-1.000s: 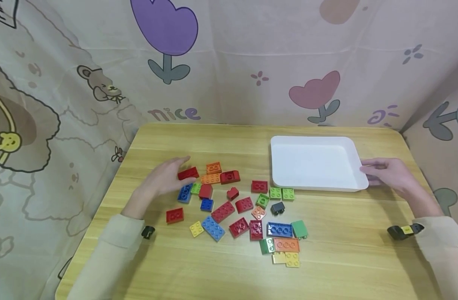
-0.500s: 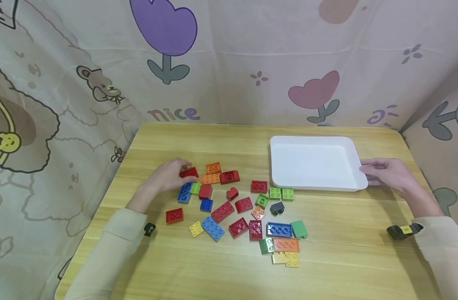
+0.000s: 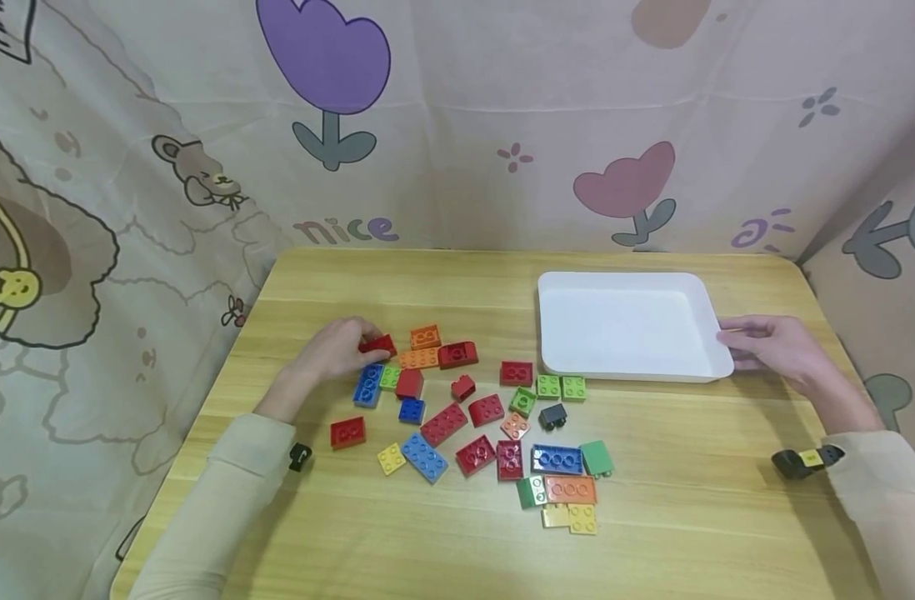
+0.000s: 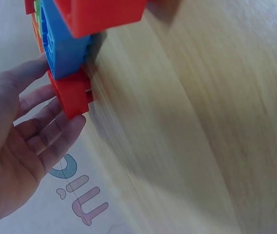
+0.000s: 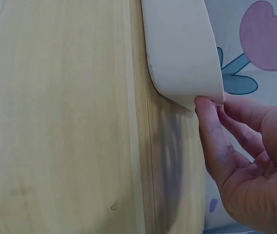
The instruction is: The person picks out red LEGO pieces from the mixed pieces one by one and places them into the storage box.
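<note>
At the left of the brick pile, my left hand (image 3: 336,350) has its thumb and fingers about a red toy brick (image 3: 378,345), gripping it at its ends. The left wrist view shows the fingers curled round this brick (image 4: 72,95), beside a blue brick (image 4: 65,44). On the far right, my right hand (image 3: 774,346) pinches the right edge of a white tray (image 3: 630,367). In the right wrist view the tray's corner (image 5: 182,63) lies between thumb and fingers.
Several loose bricks lie on the wooden table (image 3: 292,533), among them a light blue one (image 3: 424,457), an orange one (image 3: 420,358) and a dark wheeled piece (image 3: 553,417). Behind the table hangs a patterned cloth (image 3: 465,100).
My left hand's fingers have closed in on the red brick, which has shifted slightly to the right. My right hand and the tray stay in place.
</note>
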`<state>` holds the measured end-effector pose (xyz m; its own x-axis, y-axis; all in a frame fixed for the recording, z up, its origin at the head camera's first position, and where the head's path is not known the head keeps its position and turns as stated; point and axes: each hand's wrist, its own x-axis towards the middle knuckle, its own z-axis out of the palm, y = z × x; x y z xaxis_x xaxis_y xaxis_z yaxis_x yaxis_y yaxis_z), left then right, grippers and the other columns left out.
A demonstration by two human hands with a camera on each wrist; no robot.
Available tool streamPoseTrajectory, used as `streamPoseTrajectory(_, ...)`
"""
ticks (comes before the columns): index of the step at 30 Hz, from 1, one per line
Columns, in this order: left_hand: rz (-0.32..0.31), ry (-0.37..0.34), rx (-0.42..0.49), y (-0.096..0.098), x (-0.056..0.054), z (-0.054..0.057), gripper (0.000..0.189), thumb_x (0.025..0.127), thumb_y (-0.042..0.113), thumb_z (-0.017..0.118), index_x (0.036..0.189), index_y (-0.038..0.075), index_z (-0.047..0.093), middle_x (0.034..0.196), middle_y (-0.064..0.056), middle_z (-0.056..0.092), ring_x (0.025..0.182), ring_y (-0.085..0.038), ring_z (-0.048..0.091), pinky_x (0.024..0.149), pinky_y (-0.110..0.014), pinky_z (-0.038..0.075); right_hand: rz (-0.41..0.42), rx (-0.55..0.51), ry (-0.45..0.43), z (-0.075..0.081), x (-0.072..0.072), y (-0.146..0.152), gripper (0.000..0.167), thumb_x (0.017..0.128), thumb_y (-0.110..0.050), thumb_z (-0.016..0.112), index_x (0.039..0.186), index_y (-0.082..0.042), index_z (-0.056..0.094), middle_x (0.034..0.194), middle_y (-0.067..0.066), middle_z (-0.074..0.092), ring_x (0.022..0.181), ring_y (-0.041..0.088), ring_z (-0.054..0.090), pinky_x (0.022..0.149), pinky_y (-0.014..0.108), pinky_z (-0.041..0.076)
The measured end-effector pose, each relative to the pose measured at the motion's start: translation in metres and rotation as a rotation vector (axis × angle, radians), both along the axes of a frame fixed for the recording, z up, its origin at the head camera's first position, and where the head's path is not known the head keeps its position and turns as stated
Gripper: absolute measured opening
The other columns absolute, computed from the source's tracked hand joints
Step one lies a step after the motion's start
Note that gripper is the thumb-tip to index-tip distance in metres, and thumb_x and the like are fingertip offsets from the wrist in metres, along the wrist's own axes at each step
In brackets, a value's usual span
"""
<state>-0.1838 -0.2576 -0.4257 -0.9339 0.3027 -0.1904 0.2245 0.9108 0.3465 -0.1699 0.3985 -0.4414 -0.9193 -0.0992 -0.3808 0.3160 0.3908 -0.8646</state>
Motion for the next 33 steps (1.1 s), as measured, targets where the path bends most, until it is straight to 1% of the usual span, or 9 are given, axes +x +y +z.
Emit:
streamPoseTrajectory(4,-0.01,-0.01,0.004,0.0,-0.001,-0.001,0.026,0.098,0.03,0.077,0.109,0.007,0.078,0.101,-0.008,0.08,0.085,-0.019,0.068,0.086,-0.042,0.059,-0.002,-0.012,-0.004,0.0,0.0,0.0,0.023,0.101,-0.022,0.073,0.101,-0.044,0.067,0.091,-0.025,0.076,0.086,0.002,0.077,0.079,0.027,0.065)
streamPoseTrajectory(8,-0.009,-0.015,0.01,0.0,-0.003,0.001,0.027,0.098,0.031,0.077,0.11,0.008,0.078,0.101,-0.008,0.079,0.086,-0.018,0.07,0.086,-0.041,0.06,0.004,0.005,0.012,-0.002,-0.002,0.001,0.02,0.102,-0.024,0.072,0.103,-0.043,0.067,0.091,-0.027,0.075,0.086,0.001,0.076,0.079,0.025,0.065)
streamPoseTrajectory(12,-0.012,0.001,0.001,0.002,-0.003,0.007,0.028,0.097,0.032,0.077,0.11,0.007,0.078,0.102,-0.009,0.079,0.088,-0.02,0.07,0.088,-0.043,0.06,0.004,0.011,0.017,-0.003,-0.003,0.002,0.018,0.102,-0.025,0.072,0.104,-0.042,0.067,0.091,-0.027,0.075,0.086,0.001,0.076,0.079,0.025,0.065)
streamPoseTrajectory(17,-0.009,0.025,-0.022,0.004,-0.003,0.016,0.03,0.096,0.033,0.079,0.111,0.007,0.078,0.105,-0.01,0.079,0.091,-0.023,0.07,0.089,-0.043,0.06,-0.008,-0.017,0.007,-0.003,-0.003,0.002,0.024,0.101,-0.022,0.073,0.099,-0.046,0.069,0.09,-0.025,0.076,0.085,0.002,0.077,0.078,0.026,0.065)
streamPoseTrajectory(20,-0.004,0.054,-0.02,0.005,-0.002,0.023,0.033,0.096,0.034,0.079,0.112,0.006,0.077,0.104,-0.01,0.079,0.089,-0.023,0.068,0.084,-0.04,0.059,-0.01,-0.022,0.019,-0.004,-0.002,0.001,0.026,0.101,-0.021,0.072,0.098,-0.047,0.07,0.091,-0.025,0.076,0.084,0.002,0.076,0.077,0.025,0.065)
streamPoseTrajectory(25,-0.018,0.132,0.008,0.01,0.0,0.031,0.04,0.095,0.04,0.078,0.116,0.005,0.077,0.106,-0.01,0.079,0.081,-0.021,0.065,0.072,-0.032,0.054,-0.01,-0.029,0.03,-0.005,-0.001,0.002,0.027,0.101,-0.02,0.072,0.098,-0.047,0.07,0.092,-0.025,0.076,0.084,0.001,0.076,0.076,0.025,0.065)
streamPoseTrajectory(29,-0.04,0.197,0.033,0.017,0.002,0.036,0.046,0.094,0.045,0.078,0.121,0.008,0.077,0.111,-0.009,0.08,0.082,-0.019,0.067,0.071,-0.03,0.054,-0.01,-0.028,0.034,-0.006,0.0,0.002,0.027,0.102,-0.02,0.072,0.098,-0.047,0.07,0.092,-0.025,0.076,0.084,0.001,0.076,0.075,0.025,0.065)
streamPoseTrajectory(33,-0.069,0.246,0.081,0.027,0.005,0.04,0.045,0.093,0.044,0.08,0.121,0.009,0.078,0.111,-0.008,0.081,0.083,-0.02,0.069,0.071,-0.032,0.058,-0.011,-0.018,0.034,-0.005,0.0,0.002,0.026,0.101,-0.022,0.072,0.098,-0.047,0.07,0.091,-0.026,0.076,0.083,0.001,0.076,0.076,0.025,0.065)
